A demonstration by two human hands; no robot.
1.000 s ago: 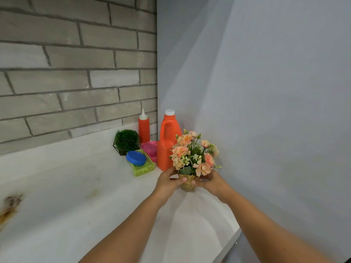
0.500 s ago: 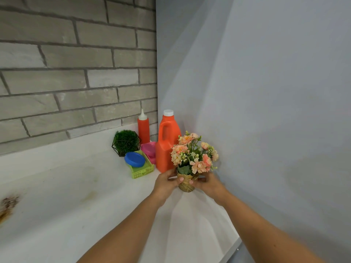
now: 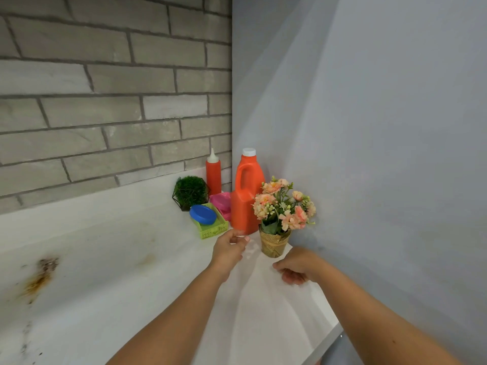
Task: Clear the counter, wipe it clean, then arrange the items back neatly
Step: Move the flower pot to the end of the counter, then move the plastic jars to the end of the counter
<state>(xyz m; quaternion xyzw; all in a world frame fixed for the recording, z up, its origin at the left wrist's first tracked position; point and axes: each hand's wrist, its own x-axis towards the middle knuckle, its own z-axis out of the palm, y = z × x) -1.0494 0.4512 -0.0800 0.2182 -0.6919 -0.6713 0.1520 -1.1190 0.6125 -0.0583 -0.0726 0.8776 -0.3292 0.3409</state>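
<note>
Centre of frame: flower pot (image 3: 274, 245) upright on counter (image 3: 131, 259) beside orange jug (image 3: 246, 206). Near it, left hand (image 3: 229, 248) and right hand (image 3: 296, 267), not touching, loosely curled, holding nothing.

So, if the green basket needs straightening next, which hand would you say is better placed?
Probably the left hand: it hovers empty just short of the green basket. The right hand sits nearer the edge of the counter, beside the flower pot.

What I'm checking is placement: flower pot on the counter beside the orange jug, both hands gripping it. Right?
No. Head view: the flower pot stands on the counter beside the orange jug, but neither left hand nor right hand touches it.
</note>
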